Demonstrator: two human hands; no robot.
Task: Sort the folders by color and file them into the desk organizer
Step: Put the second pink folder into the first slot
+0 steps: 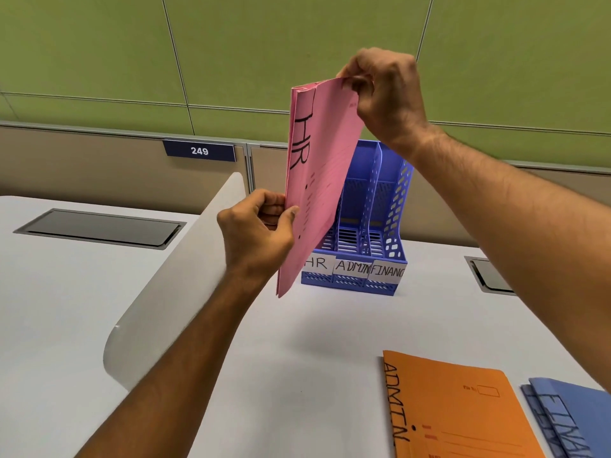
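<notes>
The stack of pink HR folders [314,180] is hanging upright in the air at 11 o'clock of the purple desk organizer [360,233], covering its HR slot [319,264]. Likely risk: several loose folders are fanning apart and catching a divider. The left hand [258,233] is pinching the lower edge, fingers closed; the right hand [383,94] is pinching the top corner.
</notes>
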